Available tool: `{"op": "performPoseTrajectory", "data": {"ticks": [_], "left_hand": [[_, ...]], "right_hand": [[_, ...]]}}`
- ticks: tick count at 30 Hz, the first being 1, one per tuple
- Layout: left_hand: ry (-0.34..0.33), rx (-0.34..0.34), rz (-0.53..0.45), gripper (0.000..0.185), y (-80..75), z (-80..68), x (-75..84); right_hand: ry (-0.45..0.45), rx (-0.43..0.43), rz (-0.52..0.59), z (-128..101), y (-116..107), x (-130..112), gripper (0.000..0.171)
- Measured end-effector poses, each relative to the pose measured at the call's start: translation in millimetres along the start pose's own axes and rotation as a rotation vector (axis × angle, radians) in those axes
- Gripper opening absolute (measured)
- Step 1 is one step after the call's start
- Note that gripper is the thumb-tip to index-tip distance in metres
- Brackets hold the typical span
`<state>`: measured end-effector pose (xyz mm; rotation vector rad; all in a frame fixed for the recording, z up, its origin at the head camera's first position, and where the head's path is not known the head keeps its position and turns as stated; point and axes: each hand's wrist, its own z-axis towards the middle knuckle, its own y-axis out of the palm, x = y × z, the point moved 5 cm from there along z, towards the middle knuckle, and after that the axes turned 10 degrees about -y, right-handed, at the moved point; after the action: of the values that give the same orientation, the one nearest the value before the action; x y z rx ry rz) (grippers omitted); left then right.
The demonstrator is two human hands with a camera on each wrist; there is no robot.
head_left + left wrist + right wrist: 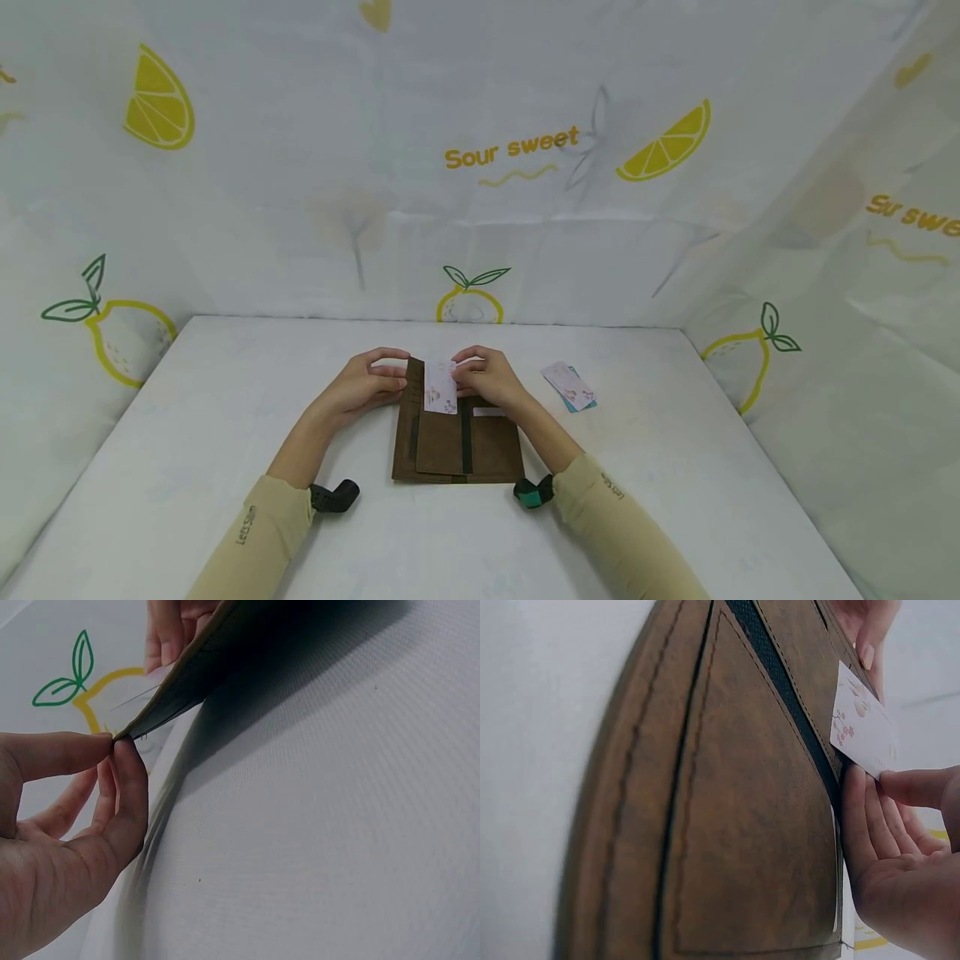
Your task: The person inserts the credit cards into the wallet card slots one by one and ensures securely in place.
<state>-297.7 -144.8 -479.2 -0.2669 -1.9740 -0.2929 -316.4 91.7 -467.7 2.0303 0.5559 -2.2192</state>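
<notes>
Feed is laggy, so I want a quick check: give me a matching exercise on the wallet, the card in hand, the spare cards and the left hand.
Things:
1. brown wallet
2. white card
3. spare cards
4. left hand

States:
A. pinches the wallet's edge
B. lies open on the table
C. held by the right hand over the wallet
D. lie on the table, beyond the right hand

Pairs: 1-B, 2-C, 3-D, 4-A

Beige long sleeves (262,525) (small dark lettering near each cuff), black wrist mounts (333,496).

Bright, even, diffuse light, soft shadow under the lifted wallet (225,667) beside the left hand (60,832), wide-angle bending at head-view edges, close wrist views slightly soft
</notes>
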Motion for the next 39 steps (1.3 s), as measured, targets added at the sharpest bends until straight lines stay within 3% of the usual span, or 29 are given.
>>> {"op": "performPoseTrajectory", "data": {"ticks": [18,39], "left_hand": [[0.002,0.013,0.004,0.056,-0.3,-0.6,-0.4],[0.006,0.019,0.022,0.056,0.0,2.3,0.4]], "right_hand": [[-0.058,-0.054,-0.146,-8,2,-3,0.019],[-0.104,-0.175,-0.317,-14,-3,-6,0.010]]}}
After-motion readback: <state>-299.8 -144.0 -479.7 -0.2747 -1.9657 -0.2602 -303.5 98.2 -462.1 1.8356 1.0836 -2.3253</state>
